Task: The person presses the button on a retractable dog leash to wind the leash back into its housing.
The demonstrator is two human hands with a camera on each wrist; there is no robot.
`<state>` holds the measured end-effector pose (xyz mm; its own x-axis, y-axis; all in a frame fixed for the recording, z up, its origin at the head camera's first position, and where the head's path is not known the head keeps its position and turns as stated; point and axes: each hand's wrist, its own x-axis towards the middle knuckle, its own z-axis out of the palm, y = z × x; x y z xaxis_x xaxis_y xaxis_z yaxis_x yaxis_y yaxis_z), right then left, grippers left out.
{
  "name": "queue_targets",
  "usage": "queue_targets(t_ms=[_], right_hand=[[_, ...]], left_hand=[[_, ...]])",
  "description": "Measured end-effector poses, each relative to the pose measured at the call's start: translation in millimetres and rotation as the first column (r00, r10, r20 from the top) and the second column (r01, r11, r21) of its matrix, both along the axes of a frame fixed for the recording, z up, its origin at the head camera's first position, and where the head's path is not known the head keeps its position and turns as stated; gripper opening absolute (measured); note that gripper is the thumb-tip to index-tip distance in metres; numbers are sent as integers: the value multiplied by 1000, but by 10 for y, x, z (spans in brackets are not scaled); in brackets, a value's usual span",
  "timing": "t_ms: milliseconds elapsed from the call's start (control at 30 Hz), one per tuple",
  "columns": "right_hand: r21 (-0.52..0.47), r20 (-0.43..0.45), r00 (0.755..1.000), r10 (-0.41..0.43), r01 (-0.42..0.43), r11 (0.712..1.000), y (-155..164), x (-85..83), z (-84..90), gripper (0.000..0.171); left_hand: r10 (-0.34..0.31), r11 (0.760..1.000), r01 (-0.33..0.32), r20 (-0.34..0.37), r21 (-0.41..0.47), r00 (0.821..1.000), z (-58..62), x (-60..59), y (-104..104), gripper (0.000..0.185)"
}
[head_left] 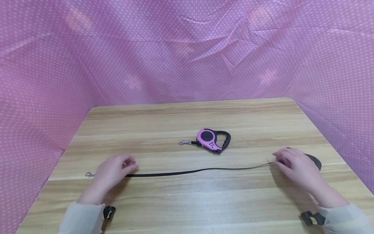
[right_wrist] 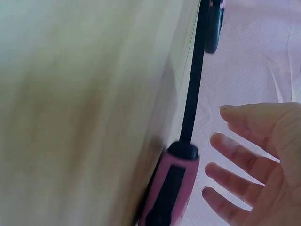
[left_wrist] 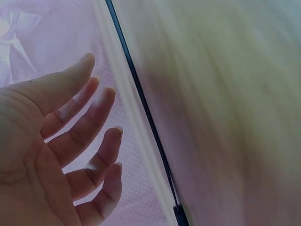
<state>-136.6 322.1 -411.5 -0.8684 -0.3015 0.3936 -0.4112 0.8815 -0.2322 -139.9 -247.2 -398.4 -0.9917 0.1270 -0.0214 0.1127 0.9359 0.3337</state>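
A pink and black retractable dog leash (right_wrist: 161,178) lies at the table's right, its black handle (head_left: 315,161) partly behind my right hand (head_left: 301,169). That hand hovers by the casing, fingers loosely bent and apart, holding nothing. From the casing, the black strap (head_left: 172,173) runs drawn out leftward across the table to a metal clip (head_left: 90,175). Over the clip end is my left hand (head_left: 114,170), which hides part of the strap. In the left wrist view its relaxed fingers (left_wrist: 87,127) are clear of the strap, with nothing in them.
A second pink and black retractable leash (head_left: 206,136) lies mid-table beyond the strap, its metal clip (head_left: 184,142) pointing left. The wooden table (head_left: 187,201) is bordered by pink dotted cloth (head_left: 175,65) at the back and sides.
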Motion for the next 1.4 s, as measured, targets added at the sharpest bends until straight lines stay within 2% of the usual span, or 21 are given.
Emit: queue_targets(t_ms=[133,300,533,800,933,1033,1233,1400], right_hand=[[-22,24,999,-30,31,999,104,44,-14,24],[-45,45,996,-81,83,996,236,100,-49,30],[-44,79,990,-114,118,992,385,163,-75,34],[-61,200,964,-177,192,980,535,241,-81,63],[-19,250,946,-207,219,976,603,265,-90,76],[6,260,941,-216,222,975,653,279,-100,78],[45,259,943,-209,204,978,731,294,-121,75],[74,253,948,-194,181,981,777,308,-145,66]], left_hand=[[10,1000,-10,-16,-8,1000,9,38,-96,19],[22,1000,-22,0,-19,1000,33,71,-208,24],[26,999,-25,22,-40,999,41,123,-433,42],[-4,994,10,49,-111,999,36,145,-677,62],[-4,994,12,70,-111,998,27,147,-761,57],[-7,993,16,80,-117,997,19,138,-822,52],[2,992,11,108,-123,994,20,140,-954,45],[35,993,-17,160,-114,987,32,134,-1038,35]])
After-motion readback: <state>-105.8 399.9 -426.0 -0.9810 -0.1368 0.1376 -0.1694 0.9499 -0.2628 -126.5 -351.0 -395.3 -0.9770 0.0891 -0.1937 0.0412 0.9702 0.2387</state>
